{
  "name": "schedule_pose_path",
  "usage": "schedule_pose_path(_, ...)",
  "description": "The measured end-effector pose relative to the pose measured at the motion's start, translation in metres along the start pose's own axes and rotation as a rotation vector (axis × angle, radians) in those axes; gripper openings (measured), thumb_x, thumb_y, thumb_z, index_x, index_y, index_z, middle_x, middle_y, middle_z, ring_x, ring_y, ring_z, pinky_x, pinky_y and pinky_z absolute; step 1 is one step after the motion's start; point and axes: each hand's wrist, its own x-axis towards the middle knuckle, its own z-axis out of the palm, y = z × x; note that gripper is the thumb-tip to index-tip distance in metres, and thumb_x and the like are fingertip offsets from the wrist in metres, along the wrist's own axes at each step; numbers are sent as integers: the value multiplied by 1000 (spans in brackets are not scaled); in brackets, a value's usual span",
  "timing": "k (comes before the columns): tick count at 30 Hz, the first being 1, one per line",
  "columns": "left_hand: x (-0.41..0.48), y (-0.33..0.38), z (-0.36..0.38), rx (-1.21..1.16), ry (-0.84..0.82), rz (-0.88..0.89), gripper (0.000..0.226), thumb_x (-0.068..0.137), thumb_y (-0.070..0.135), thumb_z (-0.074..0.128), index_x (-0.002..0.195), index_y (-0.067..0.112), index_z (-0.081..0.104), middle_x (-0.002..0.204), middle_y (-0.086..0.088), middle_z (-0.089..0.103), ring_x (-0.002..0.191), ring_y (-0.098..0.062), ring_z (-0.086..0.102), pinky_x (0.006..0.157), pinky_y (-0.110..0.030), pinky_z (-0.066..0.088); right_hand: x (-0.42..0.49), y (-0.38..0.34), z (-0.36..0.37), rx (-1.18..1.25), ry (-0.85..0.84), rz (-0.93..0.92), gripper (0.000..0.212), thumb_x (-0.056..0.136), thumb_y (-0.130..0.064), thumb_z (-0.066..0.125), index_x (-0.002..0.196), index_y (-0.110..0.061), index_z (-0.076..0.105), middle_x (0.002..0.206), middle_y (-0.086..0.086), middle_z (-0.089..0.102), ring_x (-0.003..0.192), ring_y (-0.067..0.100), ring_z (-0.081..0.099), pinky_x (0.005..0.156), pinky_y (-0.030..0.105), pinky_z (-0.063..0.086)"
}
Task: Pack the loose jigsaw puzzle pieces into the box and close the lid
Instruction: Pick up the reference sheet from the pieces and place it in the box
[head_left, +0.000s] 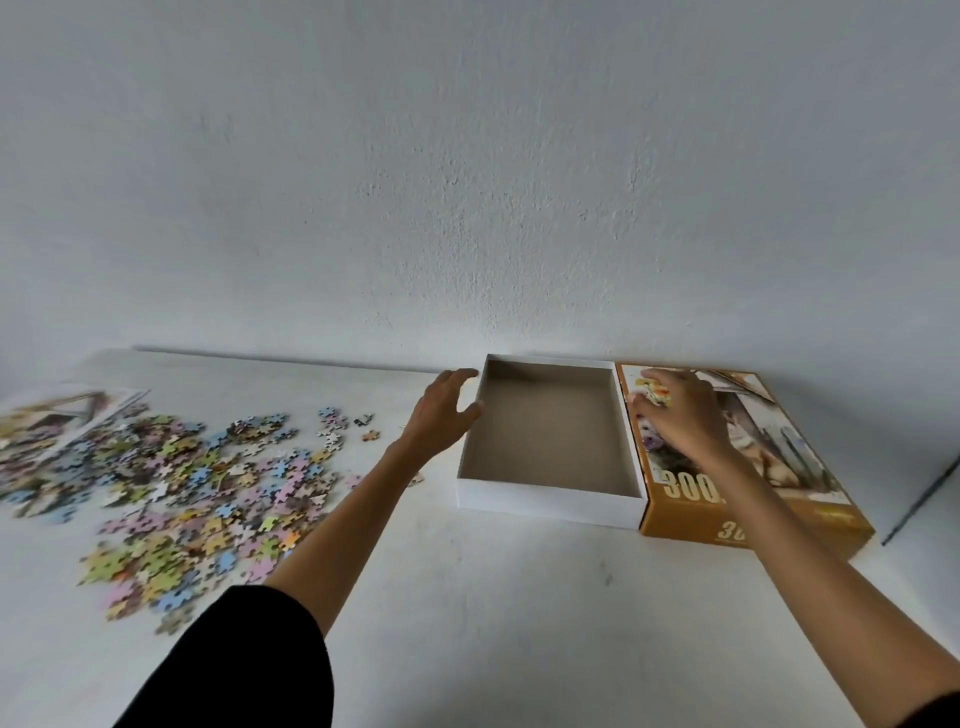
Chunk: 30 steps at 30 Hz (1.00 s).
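Observation:
The open box (545, 506) is white outside and brown inside, holds nothing, and sits at the back of the table. My left hand (441, 415) is at its left wall with fingers spread, the thumb touching the rim. The orange lid (753, 525), printed with a picture and "300", lies right of the box and touches it. My right hand (680, 415) is on the lid with fingers bent near its left edge. A small yellow-white patch shows at the fingertips, and blur hides whether it is a held piece or the lid's print. Several loose puzzle pieces (182, 488) lie spread at the left.
A printed picture sheet (62, 415) lies at the far left, partly under the pieces. A few stray pieces (332, 421) sit between the pile and the box. A white wall stands right behind the table. The white table (493, 597) shows bare in front of the box.

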Motion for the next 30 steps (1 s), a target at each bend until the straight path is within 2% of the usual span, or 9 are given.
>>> schedule_pose_path(5,-10,-30,-48,25,101,-25,42,88,16,56,129,9,47,129,-15,52,115,-29,52,96,-32,39,5,-96,41,99,-74,-127,43,83,-29,62,122,-13,56,126,19,56,120,35,47,100,38,37)
schedule_pose_path(11,-29,-104,-122,62,192,-81,39,88,16,55,126,10,49,126,-15,53,109,-28,55,93,-31,41,-4,-214,112,196,-165,-267,43,85,-30,60,125,-17,53,127,17,53,122,32,44,96,35,38)
schedule_pose_path(21,-63,-269,-255,118,270,-224,36,89,16,56,124,9,52,127,-15,53,114,-28,53,92,-33,42,-36,-411,242,282,-290,-395,45,86,-30,58,128,-19,50,131,14,50,126,29,40,94,37,40)
schedule_pose_path(23,-74,-304,-276,115,276,-263,36,88,15,56,123,9,52,127,-16,53,109,-29,55,90,-32,43,-43,-446,266,290,-332,-426,45,85,-30,58,129,-19,50,132,13,49,126,27,39,95,36,39)
schedule_pose_path(26,-88,-349,-298,133,294,-319,35,87,13,57,122,8,54,124,-17,55,103,-30,58,83,-27,40,-55,-487,298,286,-398,-473,46,86,-29,59,129,-19,49,132,14,49,126,28,39,95,34,38)
schedule_pose_path(30,-106,-406,-318,147,273,-386,36,85,10,58,121,5,54,124,-19,56,108,-31,56,85,-25,38,-67,-527,334,260,-472,-534,46,85,-27,60,129,-17,49,127,17,52,121,30,43,95,35,39)
